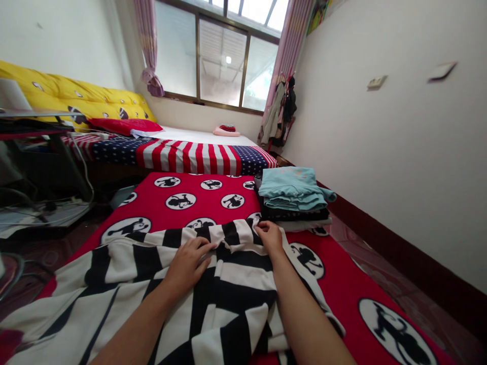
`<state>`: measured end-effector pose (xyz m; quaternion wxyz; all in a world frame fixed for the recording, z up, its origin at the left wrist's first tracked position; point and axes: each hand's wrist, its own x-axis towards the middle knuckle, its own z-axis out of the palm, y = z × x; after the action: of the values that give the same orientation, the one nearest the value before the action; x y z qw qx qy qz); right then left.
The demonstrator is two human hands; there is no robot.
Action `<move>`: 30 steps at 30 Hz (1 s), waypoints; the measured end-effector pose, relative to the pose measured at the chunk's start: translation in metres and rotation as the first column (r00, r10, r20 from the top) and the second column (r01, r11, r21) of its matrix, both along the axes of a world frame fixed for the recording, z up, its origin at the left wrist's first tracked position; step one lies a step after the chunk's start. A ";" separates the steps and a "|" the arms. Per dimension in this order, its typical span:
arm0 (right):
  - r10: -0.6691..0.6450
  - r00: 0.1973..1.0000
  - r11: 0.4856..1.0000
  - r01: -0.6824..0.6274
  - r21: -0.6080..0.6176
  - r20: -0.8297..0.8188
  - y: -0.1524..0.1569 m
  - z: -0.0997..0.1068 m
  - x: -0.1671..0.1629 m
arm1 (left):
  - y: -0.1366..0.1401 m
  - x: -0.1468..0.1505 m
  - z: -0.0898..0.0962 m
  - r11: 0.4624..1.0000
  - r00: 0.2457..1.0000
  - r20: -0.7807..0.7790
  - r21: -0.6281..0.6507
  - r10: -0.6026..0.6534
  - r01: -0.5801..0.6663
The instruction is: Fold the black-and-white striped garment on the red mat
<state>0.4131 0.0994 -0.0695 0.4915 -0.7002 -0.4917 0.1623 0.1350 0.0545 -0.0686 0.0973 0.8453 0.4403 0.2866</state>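
A black-and-white striped garment (243, 276) lies spread and wrinkled over a red cover (207, 203) printed with black figures in white ovals. My left hand (190, 261) rests on the garment's middle, fingers stretched out and thumb apart. At the garment's far right edge, my right hand (269, 235) pinches a bit of the cloth between thumb and fingers. Just beyond that hand stands a stack of folded clothes, with a light blue garment (291, 187) on top and black and pale cloth (300, 217) under it.
Past the red cover is a bed with a stars-and-stripes edge (182, 156), a red pillow (127, 125) and a yellow cushion (102, 104). A desk (34, 124) with cables stands left. The white wall (380, 152) runs along the right; clothes (279, 111) hang near the window.
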 end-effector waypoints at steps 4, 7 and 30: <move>-0.002 0.999 1.000 0.004 -0.029 0.053 0.000 0.001 -0.003 | 0.000 0.000 0.000 1.000 1.000 0.012 0.011 0.002 -0.003; -0.023 0.999 0.999 0.024 -0.026 0.047 0.001 0.000 -0.003 | 0.000 0.000 0.000 1.000 1.000 0.016 0.005 -0.002 0.002; 0.270 0.855 0.962 -0.255 -0.093 0.444 -0.011 0.007 -0.026 | -0.005 0.004 0.002 0.995 0.996 -0.020 0.045 0.085 -0.084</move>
<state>0.3872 0.0883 -0.0625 0.3259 -0.6525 -0.6807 0.0678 0.1389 0.0493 -0.0663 0.0615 0.8309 0.4705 0.2907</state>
